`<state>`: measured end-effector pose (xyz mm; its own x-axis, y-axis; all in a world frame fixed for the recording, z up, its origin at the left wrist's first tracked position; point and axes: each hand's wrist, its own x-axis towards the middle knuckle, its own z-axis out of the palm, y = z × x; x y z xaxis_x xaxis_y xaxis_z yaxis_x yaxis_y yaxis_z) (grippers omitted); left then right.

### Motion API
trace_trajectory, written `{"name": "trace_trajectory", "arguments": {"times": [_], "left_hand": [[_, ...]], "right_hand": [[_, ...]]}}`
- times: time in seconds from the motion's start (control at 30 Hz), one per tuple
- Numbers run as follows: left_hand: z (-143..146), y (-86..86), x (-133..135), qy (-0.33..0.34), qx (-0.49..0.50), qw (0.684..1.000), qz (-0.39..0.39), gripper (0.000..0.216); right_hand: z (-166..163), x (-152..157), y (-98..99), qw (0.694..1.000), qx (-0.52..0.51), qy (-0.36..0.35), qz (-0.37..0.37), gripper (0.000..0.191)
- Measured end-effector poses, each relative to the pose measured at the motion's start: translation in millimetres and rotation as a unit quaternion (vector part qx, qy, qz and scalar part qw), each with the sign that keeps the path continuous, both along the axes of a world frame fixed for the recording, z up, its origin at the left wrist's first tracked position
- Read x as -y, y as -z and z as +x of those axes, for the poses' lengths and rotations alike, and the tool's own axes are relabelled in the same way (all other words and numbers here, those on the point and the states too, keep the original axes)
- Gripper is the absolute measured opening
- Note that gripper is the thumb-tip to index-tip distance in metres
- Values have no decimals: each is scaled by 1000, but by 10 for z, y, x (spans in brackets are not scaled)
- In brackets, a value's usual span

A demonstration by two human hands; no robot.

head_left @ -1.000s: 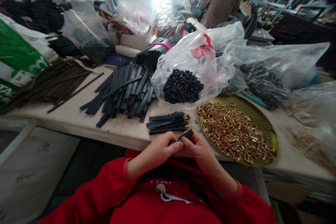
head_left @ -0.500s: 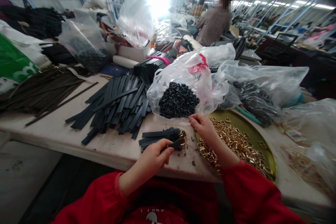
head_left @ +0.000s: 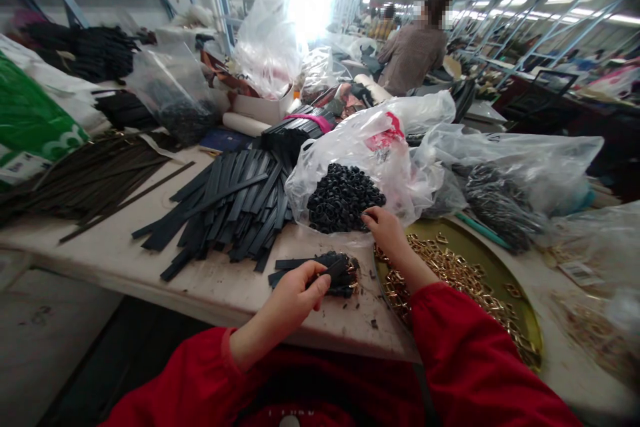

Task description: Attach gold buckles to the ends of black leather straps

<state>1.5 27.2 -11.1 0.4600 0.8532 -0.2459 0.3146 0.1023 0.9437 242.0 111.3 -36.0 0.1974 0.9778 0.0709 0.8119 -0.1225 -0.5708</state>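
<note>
My left hand (head_left: 295, 293) pinches the end of a short black strap (head_left: 331, 271) and holds it over a small stack of finished black straps (head_left: 320, 269) near the table's front edge. My right hand (head_left: 384, 229) reaches forward into a clear plastic bag (head_left: 370, 140), its fingertips pinched at the edge of a heap of small black loops (head_left: 345, 196). What those fingertips hold is too small to make out. Both sleeves are red.
A round brass tray (head_left: 500, 267) of gold buckles lies under my right forearm. A pile of loose black straps (head_left: 230, 203) and thin dark strips (head_left: 85, 177) cover the left side. More plastic bags (head_left: 505, 167) stand at the right. A person (head_left: 415, 47) stands with their back turned behind the table.
My hands parted: the right left the strap and reached up into the bag of black loops. The left carried the strap over to the small stack. The view tilted upward.
</note>
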Motion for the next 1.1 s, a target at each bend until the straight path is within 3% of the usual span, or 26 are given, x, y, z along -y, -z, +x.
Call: {"name": "trace_trajectory", "arguments": {"times": [0.1, 0.13, 0.23, 0.27, 0.33, 0.4, 0.53, 0.63, 0.77, 0.93, 1.1], "left_hand": [[23, -13, -13, -28, 28, 999, 17, 23], [35, -20, -16, -39, 41, 998, 23, 24], [71, -36, -4, -60, 68, 995, 40, 24], [76, -38, 12, -58, 68, 995, 46, 25], [70, -39, 61, -44, 59, 996, 53, 26], [42, -36, 121, -28, 47, 997, 54, 26], [-24, -34, 224, -11, 23, 998, 55, 24], [-34, -52, 270, 14, 11, 999, 50, 24], [-1, -104, 327, 50, 6, 997, 54, 28], [-1, -170, 399, 41, 36, 996, 70, 31], [-27, -166, 393, 13, 43, 998, 36, 23]], "right_hand": [[-183, 324, -138, 987, -157, -11, -12, 38], [-281, 453, -180, 960, -278, -11, -31, 40], [-592, 816, -281, 803, -587, 0, -101, 30], [-680, 908, -304, 764, -634, 1, -119, 28], [-806, 1040, -333, 731, -668, 1, -136, 29], [-863, 1121, -340, 746, -654, -5, -126, 32], [-856, 1251, -321, 825, -560, -34, -59, 36], [-835, 1359, -294, 863, -500, -57, -46, 35], [-855, 1452, -243, 873, -475, -81, -78, 35], [-895, 1501, -287, 897, -441, -18, -3, 33], [-934, 1605, -363, 881, -471, -39, 9, 38]]}}
